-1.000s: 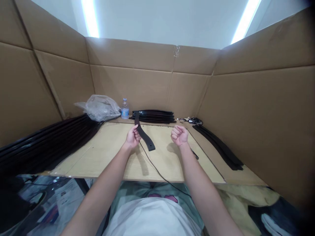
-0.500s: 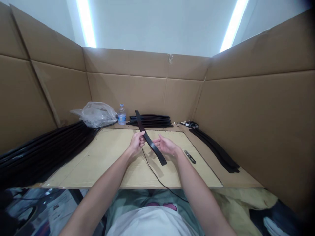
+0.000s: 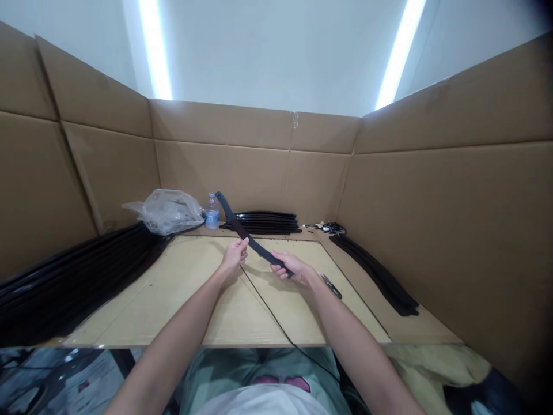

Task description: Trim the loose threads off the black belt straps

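Note:
A long, curved black strip is held above the table, slanting from upper left to lower right. My left hand pinches it near its middle, thumb on top. Closer to its lower right end, my right hand is closed around it. From under my left hand a thin dark cord runs down over the table edge to my lap; whether it joins the strip is hidden. Just right of my right wrist lie small black thread snips.
Several black strips are stacked at the back, with a large bundle at left and a few strips at right. A water bottle, a clear plastic bag and a small dark tangle stand along the back. Cardboard walls surround the table.
My right hand, open beside the strip before, has closed on its lower end. The strip has turned, its top end swinging left and its face now showing differently. The view has tilted slightly up.

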`<action>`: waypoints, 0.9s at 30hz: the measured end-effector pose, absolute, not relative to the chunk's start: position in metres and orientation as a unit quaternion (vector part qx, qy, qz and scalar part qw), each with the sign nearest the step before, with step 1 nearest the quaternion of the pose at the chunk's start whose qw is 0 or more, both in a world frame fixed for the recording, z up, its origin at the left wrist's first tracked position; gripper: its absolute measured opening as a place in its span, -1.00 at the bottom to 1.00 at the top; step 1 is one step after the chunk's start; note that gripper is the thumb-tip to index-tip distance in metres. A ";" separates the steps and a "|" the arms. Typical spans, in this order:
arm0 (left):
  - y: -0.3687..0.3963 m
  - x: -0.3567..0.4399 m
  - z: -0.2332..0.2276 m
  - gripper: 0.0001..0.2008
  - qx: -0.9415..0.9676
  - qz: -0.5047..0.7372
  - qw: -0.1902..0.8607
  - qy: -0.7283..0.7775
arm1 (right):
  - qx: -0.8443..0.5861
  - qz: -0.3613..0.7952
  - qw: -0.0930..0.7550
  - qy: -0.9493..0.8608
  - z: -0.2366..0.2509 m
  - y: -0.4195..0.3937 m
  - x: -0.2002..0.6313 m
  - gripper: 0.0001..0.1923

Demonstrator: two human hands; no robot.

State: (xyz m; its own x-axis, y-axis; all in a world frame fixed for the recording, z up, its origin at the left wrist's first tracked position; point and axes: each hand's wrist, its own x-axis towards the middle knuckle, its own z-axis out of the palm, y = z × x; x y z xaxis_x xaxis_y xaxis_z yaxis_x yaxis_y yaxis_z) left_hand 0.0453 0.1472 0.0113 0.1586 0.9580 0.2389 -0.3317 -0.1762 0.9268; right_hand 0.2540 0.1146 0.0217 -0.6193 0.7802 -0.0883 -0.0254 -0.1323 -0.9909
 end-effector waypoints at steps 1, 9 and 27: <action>0.148 0.043 0.007 -0.58 0.510 0.572 0.558 0.316 | -0.334 0.667 0.305 -0.593 0.019 0.117 0.253 -0.68; 0.149 0.032 -0.009 -0.60 0.522 0.548 0.556 0.343 | -0.398 0.541 0.385 -0.633 0.002 0.115 0.250 -0.66; 0.148 0.032 -0.022 -0.61 0.509 0.543 0.573 0.344 | -0.377 0.520 0.395 -0.657 -0.005 0.099 0.239 -0.64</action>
State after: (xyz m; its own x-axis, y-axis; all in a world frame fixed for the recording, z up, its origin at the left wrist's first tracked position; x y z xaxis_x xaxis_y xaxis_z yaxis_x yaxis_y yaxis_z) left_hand 0.0324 0.1479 -0.0216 0.1753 0.9716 0.1591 -0.2716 -0.1076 0.9564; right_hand 0.2387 0.0993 -0.0050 -0.4036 0.9061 0.1269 0.0853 0.1753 -0.9808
